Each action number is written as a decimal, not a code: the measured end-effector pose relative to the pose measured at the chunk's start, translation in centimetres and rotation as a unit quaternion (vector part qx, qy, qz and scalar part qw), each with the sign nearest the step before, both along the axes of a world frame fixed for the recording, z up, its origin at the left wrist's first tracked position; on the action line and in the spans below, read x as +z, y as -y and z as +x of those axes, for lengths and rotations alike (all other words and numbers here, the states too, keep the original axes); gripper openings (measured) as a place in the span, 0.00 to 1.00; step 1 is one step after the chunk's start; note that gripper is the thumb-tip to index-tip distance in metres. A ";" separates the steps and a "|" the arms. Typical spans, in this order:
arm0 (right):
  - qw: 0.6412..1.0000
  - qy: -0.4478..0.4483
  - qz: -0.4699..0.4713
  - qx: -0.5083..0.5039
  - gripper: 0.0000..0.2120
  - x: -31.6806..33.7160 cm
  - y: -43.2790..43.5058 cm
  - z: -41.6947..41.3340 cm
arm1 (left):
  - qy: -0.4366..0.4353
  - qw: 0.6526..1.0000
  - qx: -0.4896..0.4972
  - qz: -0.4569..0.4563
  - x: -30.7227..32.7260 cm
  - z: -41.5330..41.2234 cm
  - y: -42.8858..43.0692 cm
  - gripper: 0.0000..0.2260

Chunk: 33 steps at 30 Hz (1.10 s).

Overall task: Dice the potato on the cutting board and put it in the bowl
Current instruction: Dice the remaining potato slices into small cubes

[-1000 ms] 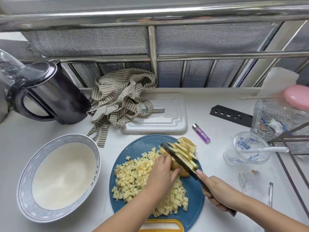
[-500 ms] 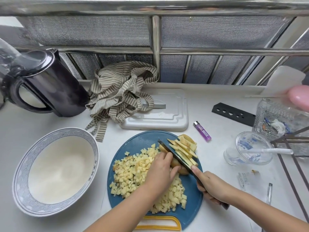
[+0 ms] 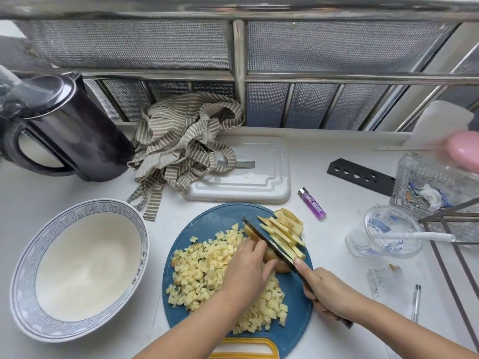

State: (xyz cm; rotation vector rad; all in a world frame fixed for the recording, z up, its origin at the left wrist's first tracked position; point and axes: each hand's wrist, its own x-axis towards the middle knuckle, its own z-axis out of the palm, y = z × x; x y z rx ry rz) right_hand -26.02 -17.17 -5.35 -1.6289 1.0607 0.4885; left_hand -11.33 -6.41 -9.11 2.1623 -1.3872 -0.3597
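We have the potato (image 3: 276,261) mid-cut on the blue cutting board (image 3: 215,221). Our left hand (image 3: 246,265) curls its grip over the last uncut chunk, fingertips right against the flat of the knife (image 3: 269,244). Our right hand (image 3: 326,291) has its grip closed round the handle, forefinger laid along the spine. Cut strips (image 3: 282,234) lean off the far side of the blade, and a heap of dice (image 3: 204,270) lies beneath and around our left wrist. The bowl (image 3: 26,268) stands on the worktop (image 3: 329,244) just left of the board, with no potato in it that we can see (so the whole transfer is yet to come).

The chief danger is the blade. The chunk is small, so our holding fingers sit very near the edge, and a slip on the wet cut face could bring steel onto a fingertip. The strips lie at the board's right rim, where a sideways push might tip them onto the worktop. Our left forearm could likewise sweep dice off the near edge
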 end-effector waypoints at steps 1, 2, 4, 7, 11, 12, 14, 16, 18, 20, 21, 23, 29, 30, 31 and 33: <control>1.000 -0.003 -0.001 0.001 0.31 0.1 0.0 0.1 | -0.002 1.000 -0.001 0.000 0.0 0.0 0.0 0.09; 1.000 -0.006 -0.003 0.003 0.31 0.2 0.0 0.2 | -0.004 1.000 -0.002 0.001 -0.1 0.1 0.0 0.09; 1.000 -0.011 -0.003 0.007 0.30 0.3 0.0 0.4 | -0.003 1.000 -0.003 0.003 -0.2 0.1 0.0 0.09; 1.000 -0.021 0.000 0.013 0.30 0.5 0.1 0.6 | -0.001 1.000 0.002 0.000 -0.5 0.2 0.1 0.09; 0.999 -0.039 0.002 0.026 0.31 0.9 0.4 0.8 | -0.002 1.000 0.006 -0.001 -0.8 0.2 0.1 0.10; 0.999 -0.040 0.003 0.028 0.31 1.1 0.5 1.0 | -0.001 1.000 0.007 -0.001 -0.8 0.2 0.1 0.11; 0.999 -0.041 0.004 0.031 0.30 1.5 0.5 1.2 | 0.000 1.000 0.006 -0.004 -0.8 0.2 0.1 0.11; 0.999 -0.040 0.007 0.029 0.30 1.8 0.6 1.4 | -0.001 1.000 0.005 -0.006 -0.8 0.2 0.1 0.10; 0.999 -0.039 0.005 0.032 0.30 1.9 0.6 1.5 | -0.001 1.000 0.004 -0.005 -0.8 0.2 0.2 0.10; 0.999 -0.040 0.004 0.032 0.30 2.0 0.6 1.5 | 0.000 1.000 0.003 -0.007 -0.8 0.2 0.2 0.10; 0.999 -0.040 0.007 0.030 0.30 2.0 0.6 1.5 | -0.002 1.000 0.001 -0.007 -0.7 0.2 0.2 0.10; 0.999 -0.041 0.009 0.028 0.31 2.0 0.5 1.6 | -0.003 1.000 -0.002 -0.008 -0.7 0.2 0.2 0.10; 0.998 -0.052 0.009 0.029 0.31 1.9 0.4 1.6 | 0.002 1.000 -0.001 -0.009 -0.6 0.2 0.2 0.11; 0.998 -0.053 0.011 0.025 0.31 1.8 0.4 1.7 | -0.001 1.000 -0.001 -0.009 -0.6 0.2 0.2 0.11; 0.998 -0.054 0.014 0.020 0.31 1.7 0.5 1.9 | -0.006 1.000 -0.002 -0.008 -0.5 0.2 0.2 0.11; 0.998 -0.055 0.013 0.012 0.31 1.6 0.6 2.2 | -0.015 1.000 -0.005 -0.005 -0.4 0.2 0.2 0.11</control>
